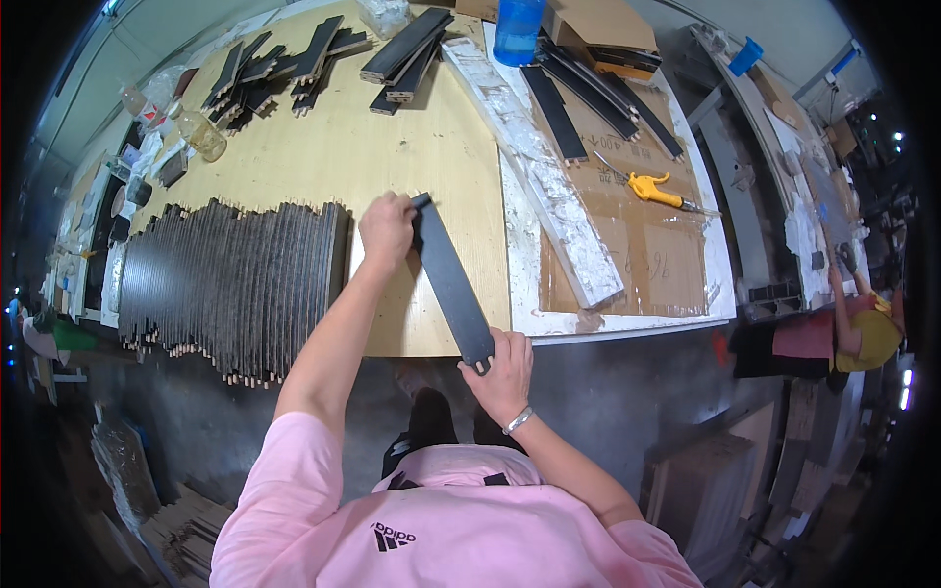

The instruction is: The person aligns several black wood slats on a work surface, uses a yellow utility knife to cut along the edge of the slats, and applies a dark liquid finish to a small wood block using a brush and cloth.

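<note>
Where held slat (453,279) slants, pale tabletop (294,162), floor (598,387)

Lit bright across the tabletop (294,167); dimmed to murk over the floor (588,402); bent hard toward the rim; went black in corners; flared white at a light (906,378), far right; softened near edges.

Big table (431,147): pale-yellow wood top, pretty much hogging the middle
Right bench (771,127): long, whitish, kinda cluttered, across a gap from the table
Left bench (90,181): also messy, way out near the edge
Floor (588,392): plain dark grey, kinda dull
Wall (794,24): pale greyish, upper right
Lights (907,377): small bright spots, dark right side
</note>
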### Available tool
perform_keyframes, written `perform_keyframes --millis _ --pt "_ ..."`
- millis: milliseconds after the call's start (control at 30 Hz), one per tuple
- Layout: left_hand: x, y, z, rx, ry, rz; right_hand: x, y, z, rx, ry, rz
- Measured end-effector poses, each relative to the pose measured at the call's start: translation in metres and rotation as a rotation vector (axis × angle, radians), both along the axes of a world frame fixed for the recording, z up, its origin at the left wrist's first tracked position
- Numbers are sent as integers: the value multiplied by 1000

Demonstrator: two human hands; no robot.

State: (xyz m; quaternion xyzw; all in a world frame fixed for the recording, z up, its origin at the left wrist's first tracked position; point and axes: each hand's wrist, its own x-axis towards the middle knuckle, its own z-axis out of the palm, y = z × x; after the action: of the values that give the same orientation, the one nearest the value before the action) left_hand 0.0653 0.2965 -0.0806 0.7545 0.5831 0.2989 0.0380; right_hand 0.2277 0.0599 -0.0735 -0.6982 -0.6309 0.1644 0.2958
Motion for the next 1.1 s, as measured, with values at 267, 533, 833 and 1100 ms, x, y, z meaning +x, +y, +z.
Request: perform_keyframes --millis 267,533,833,1100 --pt "17 -143 13 -81 -54 -480 -1 -2 -6 68 92 -65" --pt "19 -53 -4 64 -25 -115 0 -4 -17 88 137 -83" --pt "37 -165 18 -48 -135 -434 35 -49 -25 105 292 -148" --pt "44 -223 19 -141 -99 -686 62 -48 -17 127 225 -282"
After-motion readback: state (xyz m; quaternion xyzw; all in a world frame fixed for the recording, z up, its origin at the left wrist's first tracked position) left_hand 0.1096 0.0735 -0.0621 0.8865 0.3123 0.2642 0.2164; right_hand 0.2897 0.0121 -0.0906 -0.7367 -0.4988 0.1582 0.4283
